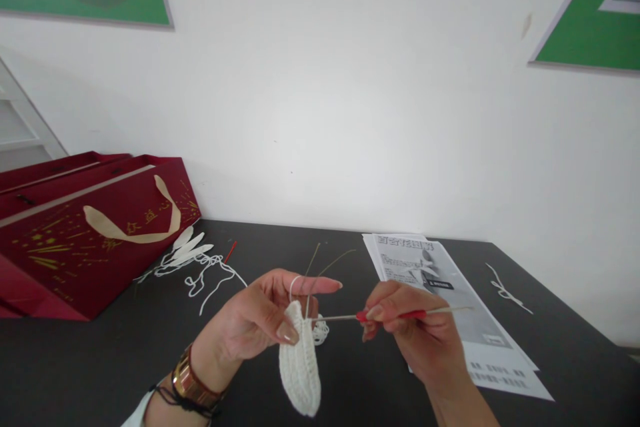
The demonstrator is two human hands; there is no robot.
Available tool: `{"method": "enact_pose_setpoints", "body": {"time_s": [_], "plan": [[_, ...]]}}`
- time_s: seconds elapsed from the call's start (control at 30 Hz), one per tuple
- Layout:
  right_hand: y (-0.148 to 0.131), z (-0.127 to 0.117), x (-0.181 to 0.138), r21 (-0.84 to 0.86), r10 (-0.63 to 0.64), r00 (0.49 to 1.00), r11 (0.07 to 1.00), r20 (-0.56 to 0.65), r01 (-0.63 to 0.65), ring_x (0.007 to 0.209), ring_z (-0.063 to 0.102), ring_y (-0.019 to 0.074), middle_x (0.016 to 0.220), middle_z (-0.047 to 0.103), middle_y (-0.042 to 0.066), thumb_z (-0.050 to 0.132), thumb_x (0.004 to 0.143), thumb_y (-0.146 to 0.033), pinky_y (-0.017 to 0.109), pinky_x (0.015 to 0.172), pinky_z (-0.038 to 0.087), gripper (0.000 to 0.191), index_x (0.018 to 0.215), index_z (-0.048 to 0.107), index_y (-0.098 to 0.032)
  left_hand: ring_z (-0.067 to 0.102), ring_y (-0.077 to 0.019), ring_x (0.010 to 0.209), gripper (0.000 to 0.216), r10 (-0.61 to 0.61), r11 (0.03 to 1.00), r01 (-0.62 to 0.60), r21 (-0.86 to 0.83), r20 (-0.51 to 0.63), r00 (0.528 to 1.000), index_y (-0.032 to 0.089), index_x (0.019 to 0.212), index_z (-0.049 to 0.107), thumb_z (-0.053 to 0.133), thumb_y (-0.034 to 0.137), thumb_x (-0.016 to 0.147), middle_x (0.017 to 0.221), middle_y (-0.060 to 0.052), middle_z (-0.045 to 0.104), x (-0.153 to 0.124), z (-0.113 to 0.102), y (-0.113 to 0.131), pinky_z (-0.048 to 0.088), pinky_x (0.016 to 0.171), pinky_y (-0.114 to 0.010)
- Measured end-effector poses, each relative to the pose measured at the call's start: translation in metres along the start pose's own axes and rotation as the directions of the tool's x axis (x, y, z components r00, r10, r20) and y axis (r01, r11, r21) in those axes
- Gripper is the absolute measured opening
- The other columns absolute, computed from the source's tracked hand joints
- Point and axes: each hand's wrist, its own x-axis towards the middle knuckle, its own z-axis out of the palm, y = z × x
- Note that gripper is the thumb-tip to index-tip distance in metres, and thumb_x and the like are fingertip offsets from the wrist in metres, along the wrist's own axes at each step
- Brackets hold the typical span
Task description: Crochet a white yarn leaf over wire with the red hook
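My left hand pinches the top of a white crocheted piece that hangs below my thumb; white yarn loops over my outstretched index finger. Two thin wires stick up from the piece. My right hand grips a crochet hook with a red handle, its metal tip pointing left into the top edge of the crocheted piece. Both hands hover just above a dark table.
A dark red gift bag with a beige handle lies at the left. White crocheted petals and loose yarn lie beside it. Printed instruction sheets lie under my right hand. A scrap of white yarn lies at the right.
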Motion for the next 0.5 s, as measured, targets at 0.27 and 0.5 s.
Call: {"method": "enact_pose_setpoints", "body": {"time_s": [0.27, 0.5], "plan": [[0.0058, 0.0084, 0.0019, 0.181, 0.182, 0.975, 0.971, -0.128, -0.158, 0.051, 0.063, 0.0130, 0.063, 0.068, 0.005, 0.067, 0.080, -0.024, 0.022, 0.047, 0.053, 0.010, 0.082, 0.073, -0.016, 0.043, -0.0110, 0.053, 0.060, -0.045, 0.998, 0.045, 0.048, -0.015, 0.999, 0.012, 0.103, 0.073, 0.067, 0.000, 0.045, 0.054, 0.001, 0.055, -0.0030, -0.0025, 0.0010, 0.025, 0.050, -0.022], [-0.0006, 0.0023, 0.0023, 0.029, 0.033, 0.999, 0.999, -0.018, -0.032, 0.062, 0.064, 0.0154, 0.074, 0.066, 0.004, 0.066, 0.081, -0.022, 0.027, 0.055, 0.054, 0.007, 0.084, 0.073, -0.021, 0.036, -0.0096, 0.049, 0.060, -0.020, 1.000, 0.020, 0.014, 0.021, 1.000, 0.009, 0.104, 0.072, 0.065, 0.001, 0.045, 0.048, 0.003, 0.049, -0.0004, 0.0001, 0.0011, 0.028, 0.052, -0.023]]}}
